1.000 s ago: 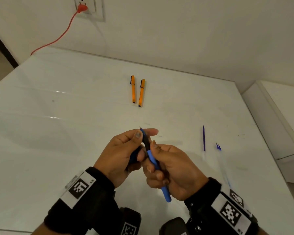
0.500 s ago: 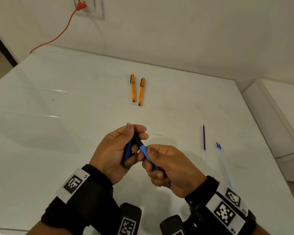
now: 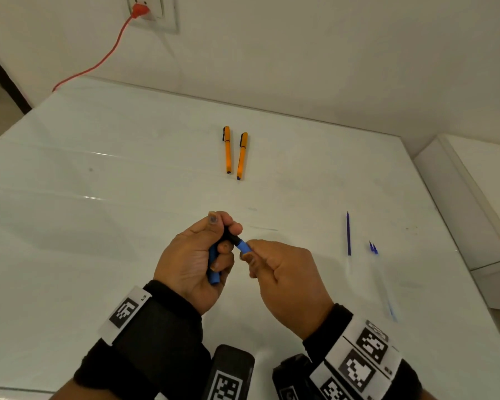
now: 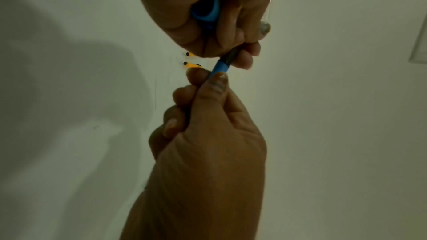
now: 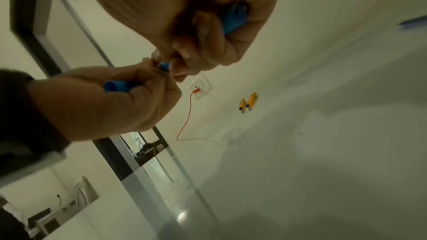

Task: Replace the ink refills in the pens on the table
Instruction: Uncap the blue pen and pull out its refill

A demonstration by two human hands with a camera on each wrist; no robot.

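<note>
Fingers of left hand (image 3: 192,261) curled round blue pen cap (image 3: 214,268), thumb and forefinger pinching pen's black tip; right hand (image 3: 283,280) fingers closed round blue pen barrel (image 3: 244,246). Beyond them two orange pens (image 3: 235,153) on table (image 3: 98,226). Right: refill (image 3: 348,233) lying flat.

A blue pen (image 3: 244,246) with a black grip; two orange pens (image 3: 227,149) with black clips; a white table (image 3: 98,226); a red cord (image 3: 104,57).
</note>
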